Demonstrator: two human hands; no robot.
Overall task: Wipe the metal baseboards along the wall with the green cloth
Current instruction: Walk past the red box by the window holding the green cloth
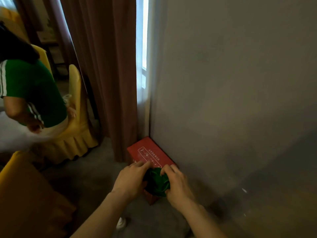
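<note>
The green cloth (157,182) is bunched up between both of my hands, low in the middle of the view. My left hand (131,178) grips its left side, fingers stretched forward over it. My right hand (176,183) pinches its right side and top edge. The cloth is held just above the near end of a red box (151,153) that stands on the floor against the grey wall (231,100). The foot of the wall is dim, and I cannot make out a metal baseboard there.
A brown curtain (106,74) hangs left of the wall corner beside a bright window strip (142,48). Yellow-covered chairs (75,131) stand at the left, with a person in a green shirt (34,93) seated there. Grey carpet (89,172) covers the floor.
</note>
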